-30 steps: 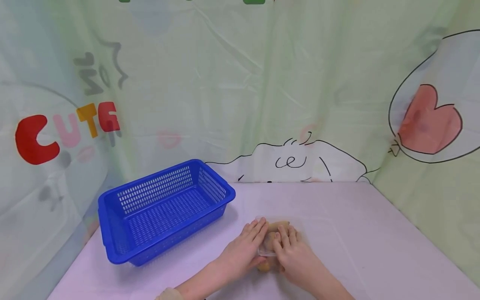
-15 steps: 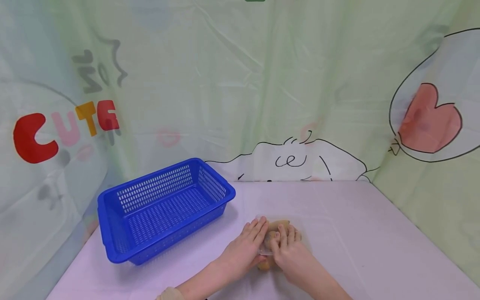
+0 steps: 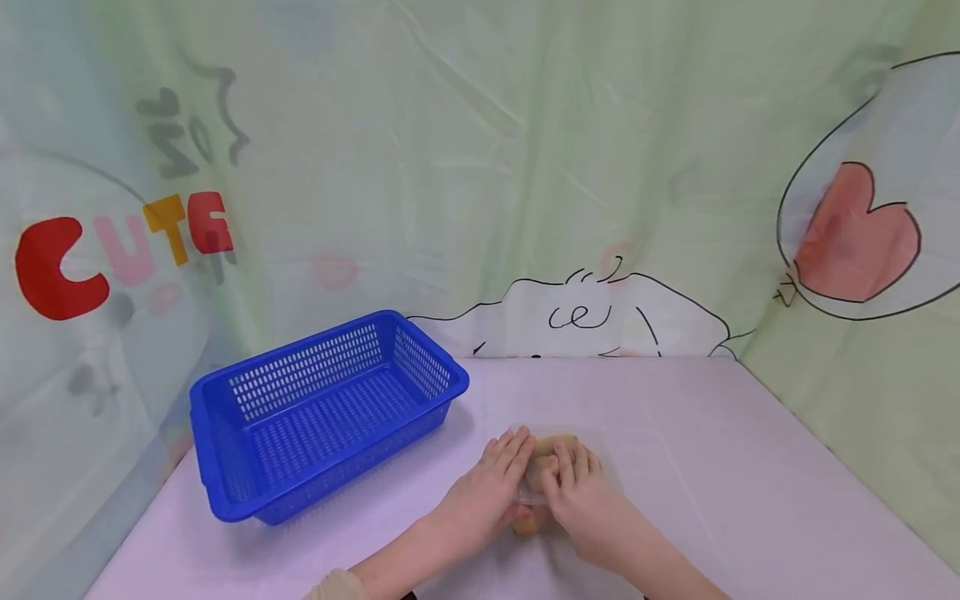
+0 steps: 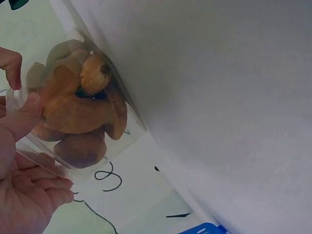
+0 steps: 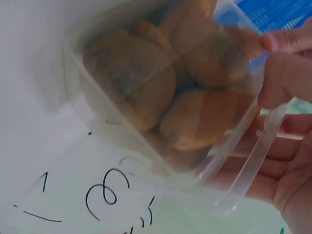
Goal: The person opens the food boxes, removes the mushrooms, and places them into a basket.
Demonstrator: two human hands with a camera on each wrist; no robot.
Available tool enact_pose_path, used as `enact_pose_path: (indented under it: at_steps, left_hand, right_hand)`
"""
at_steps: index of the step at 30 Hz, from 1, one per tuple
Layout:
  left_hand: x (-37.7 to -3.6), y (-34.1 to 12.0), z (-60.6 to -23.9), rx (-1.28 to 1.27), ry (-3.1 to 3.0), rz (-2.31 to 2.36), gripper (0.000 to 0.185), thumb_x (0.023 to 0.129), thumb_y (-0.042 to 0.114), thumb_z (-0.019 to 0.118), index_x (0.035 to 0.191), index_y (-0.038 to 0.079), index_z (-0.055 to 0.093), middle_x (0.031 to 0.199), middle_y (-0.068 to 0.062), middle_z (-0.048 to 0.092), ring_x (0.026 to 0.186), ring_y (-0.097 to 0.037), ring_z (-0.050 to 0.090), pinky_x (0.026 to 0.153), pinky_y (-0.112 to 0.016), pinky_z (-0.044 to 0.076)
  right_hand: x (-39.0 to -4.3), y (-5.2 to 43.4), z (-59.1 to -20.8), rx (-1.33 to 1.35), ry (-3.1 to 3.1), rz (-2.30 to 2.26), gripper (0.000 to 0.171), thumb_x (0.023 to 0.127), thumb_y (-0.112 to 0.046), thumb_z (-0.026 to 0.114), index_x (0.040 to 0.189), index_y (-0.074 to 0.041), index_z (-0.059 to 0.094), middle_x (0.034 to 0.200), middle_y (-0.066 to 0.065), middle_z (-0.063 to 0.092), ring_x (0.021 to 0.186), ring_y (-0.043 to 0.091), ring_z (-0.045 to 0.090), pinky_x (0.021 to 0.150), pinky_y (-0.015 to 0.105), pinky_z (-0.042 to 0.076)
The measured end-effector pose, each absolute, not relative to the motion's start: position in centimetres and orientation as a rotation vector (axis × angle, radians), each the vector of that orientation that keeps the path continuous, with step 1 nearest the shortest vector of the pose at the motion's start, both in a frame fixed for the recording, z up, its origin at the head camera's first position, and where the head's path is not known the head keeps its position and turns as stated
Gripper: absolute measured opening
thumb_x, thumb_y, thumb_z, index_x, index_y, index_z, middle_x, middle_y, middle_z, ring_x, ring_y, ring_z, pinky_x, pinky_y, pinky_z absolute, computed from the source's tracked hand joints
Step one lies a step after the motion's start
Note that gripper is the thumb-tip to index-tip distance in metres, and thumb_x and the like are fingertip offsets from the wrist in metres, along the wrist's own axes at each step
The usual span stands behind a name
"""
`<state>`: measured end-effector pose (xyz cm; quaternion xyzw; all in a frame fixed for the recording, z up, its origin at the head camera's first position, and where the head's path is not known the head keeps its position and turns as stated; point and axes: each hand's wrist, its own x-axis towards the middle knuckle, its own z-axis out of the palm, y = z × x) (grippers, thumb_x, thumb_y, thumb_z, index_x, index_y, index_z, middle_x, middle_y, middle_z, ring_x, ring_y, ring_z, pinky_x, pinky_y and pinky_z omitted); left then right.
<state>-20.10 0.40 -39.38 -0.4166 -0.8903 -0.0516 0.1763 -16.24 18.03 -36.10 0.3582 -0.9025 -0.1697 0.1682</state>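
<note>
Both grips hold one clear plastic tub of brown pastries [image 3: 553,460] low on the pale lilac counter [image 3: 712,467]. Left hand [image 3: 489,492] curls fingers along its nine o'clock side, thumb under the rim; right hand [image 3: 581,500] pinches the transparent lid edge from six o'clock. At ten o'clock from the tub, well apart, sits a blue perforated plastic basket [image 3: 322,417].
</note>
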Motion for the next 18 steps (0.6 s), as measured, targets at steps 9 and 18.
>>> enact_pose_path:
  at_steps: [9, 18]
  left_hand:
    - [-21.2, 0.4, -39.0, -1.228, -2.61, -0.472, 0.081, 0.086, 0.037, 0.063, 0.142, -0.006, 0.025, 0.147, -0.019, 0.024, 0.134, -0.03, 0.024, 0.109, -0.039, 0.019]
    - [-20.9, 0.5, -39.1, -1.052, -2.712, -0.796, 0.102, 0.083, 0.038, 0.066, 0.144, -0.006, -0.002, 0.15, -0.022, 0.009, 0.136, -0.032, 0.015, 0.108, -0.04, 0.019]
  right_hand:
    - [-17.4, 20.5, -33.9, 1.078, -2.582, 0.166, 0.03, 0.074, -0.007, 0.07, 0.101, 0.0, 0.06, 0.092, 0.008, 0.064, 0.073, 0.019, 0.062, 0.063, 0.031, 0.054]
    - [-20.2, 21.9, -33.4, 1.001, -2.111, 0.629, 0.017, 0.087, -0.024, 0.066, 0.079, -0.012, 0.058, 0.083, -0.001, 0.066, 0.076, 0.016, 0.065, 0.067, 0.025, 0.054]
